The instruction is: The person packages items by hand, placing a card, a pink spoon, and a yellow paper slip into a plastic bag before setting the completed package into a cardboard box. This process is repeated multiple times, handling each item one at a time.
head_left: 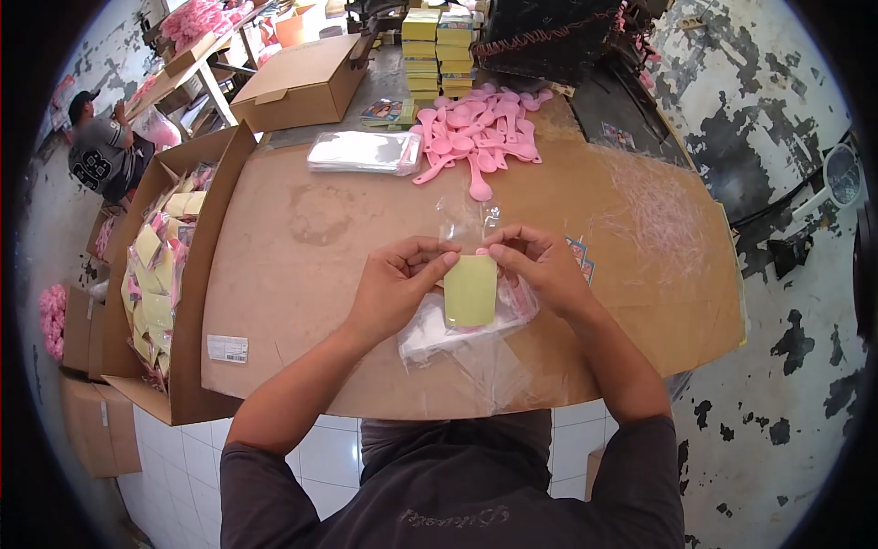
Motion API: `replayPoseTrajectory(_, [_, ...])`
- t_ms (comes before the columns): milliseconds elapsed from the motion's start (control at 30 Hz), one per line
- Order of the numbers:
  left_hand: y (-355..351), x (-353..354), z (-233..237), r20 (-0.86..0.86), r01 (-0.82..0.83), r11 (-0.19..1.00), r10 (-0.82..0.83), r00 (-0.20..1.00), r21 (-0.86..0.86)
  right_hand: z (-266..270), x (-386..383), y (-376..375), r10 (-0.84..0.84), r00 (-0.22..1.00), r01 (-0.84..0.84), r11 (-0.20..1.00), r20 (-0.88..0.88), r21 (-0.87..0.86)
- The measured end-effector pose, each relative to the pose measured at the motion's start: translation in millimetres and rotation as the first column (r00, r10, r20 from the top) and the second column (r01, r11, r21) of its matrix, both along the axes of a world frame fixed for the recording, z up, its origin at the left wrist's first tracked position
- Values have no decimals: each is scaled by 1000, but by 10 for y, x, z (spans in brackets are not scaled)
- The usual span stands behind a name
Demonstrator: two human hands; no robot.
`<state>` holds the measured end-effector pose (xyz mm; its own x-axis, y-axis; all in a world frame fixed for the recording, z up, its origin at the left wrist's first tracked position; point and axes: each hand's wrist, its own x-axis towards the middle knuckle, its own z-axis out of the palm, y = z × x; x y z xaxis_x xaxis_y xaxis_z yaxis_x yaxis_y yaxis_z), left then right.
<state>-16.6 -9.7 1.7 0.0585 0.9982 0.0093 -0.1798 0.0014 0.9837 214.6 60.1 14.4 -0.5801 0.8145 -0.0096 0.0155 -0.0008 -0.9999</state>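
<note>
In front of my chest a clear plastic bag (463,221) is held between both hands, with its top part standing up above the fingers. A pale yellow card (470,291) sits in it, and a bit of pink shows at the card's upper right and lower edge. My left hand (400,276) pinches the bag at the card's upper left corner. At the upper right corner my right hand (541,267) does the same with thumb and index finger. Beneath lies a stack of clear bags (428,340). Small printed cards (582,258) stick out beside my right hand.
Pink plastic scoops (485,133) are heaped at the back, near a pack of clear bags (364,152) and tall card stacks (422,55). At left stands a carton (183,366) full of filled packets. A closed box (297,80) is behind it. A person (102,146) sits far left.
</note>
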Motion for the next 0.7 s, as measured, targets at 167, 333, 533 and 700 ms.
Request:
replayPoseTrajectory(167, [30,-14,-62,-10,3,999,-3,1000,49,-35,1,-1,-12,997,14,1000,-71,20])
replayPoseTrajectory(333, [49,15,-80,12,-24,998,23,1000,63,-75,63,39,14,998,-11,998,-62,54])
replayPoseTrajectory(533, [42,5,-62,-15,-13,993,15,1000,117,-123,137,113,66,997,-56,976,-41,209])
replayPoseTrajectory(700, [61,-50,-137,-39,13,989,-7,999,148,-32,150,88,48,998,-58,949,42,309])
